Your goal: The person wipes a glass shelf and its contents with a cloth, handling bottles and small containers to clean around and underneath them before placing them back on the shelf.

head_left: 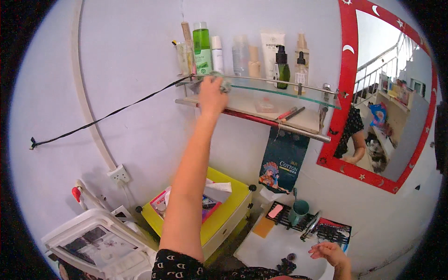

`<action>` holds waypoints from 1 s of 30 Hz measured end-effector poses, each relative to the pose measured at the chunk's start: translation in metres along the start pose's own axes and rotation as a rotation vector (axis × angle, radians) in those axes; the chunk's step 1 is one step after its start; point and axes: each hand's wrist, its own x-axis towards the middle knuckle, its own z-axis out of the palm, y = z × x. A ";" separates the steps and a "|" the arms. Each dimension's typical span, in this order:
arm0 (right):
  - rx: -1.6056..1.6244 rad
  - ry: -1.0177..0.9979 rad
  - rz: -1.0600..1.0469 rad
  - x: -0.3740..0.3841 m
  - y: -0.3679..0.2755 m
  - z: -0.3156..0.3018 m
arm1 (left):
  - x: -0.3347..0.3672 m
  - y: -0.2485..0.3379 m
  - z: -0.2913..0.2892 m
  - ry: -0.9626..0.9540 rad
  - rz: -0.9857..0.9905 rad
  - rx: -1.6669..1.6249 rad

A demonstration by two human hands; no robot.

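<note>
My left hand [212,95] is raised to the left end of a glass wall shelf [280,91] and grips a grey-green cloth [225,83] pressed against the shelf's front rail. Just above the hand stand a green bottle [202,49] and several pale bottles; further right are a white tube [272,49] and a dark dropper bottle [281,65]. My right hand [330,253] hangs low at the right, fingers apart, holding nothing, over the edge of a white sink [275,249] near the faucet [310,226].
A lower shelf [305,122] with pens sits under the glass one. A red-framed mirror [347,93] hangs to the right. A teal cup [298,212], a yellow box [228,210], a white plastic unit [93,238], a wall socket [119,173] and a black cord [107,114] are also here.
</note>
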 end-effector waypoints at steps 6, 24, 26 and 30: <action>0.142 0.087 -0.010 0.011 0.014 0.005 | -0.007 0.006 -0.017 -0.015 0.076 -0.237; 0.471 0.290 0.085 0.031 0.058 0.008 | 0.006 -0.020 -0.001 0.026 0.249 -0.089; 0.541 0.326 0.044 0.035 0.062 0.009 | 0.015 -0.014 0.001 -0.216 -0.003 -0.015; 0.616 0.328 0.101 0.040 0.081 0.003 | 0.032 -0.018 -0.003 -0.376 -0.168 -0.099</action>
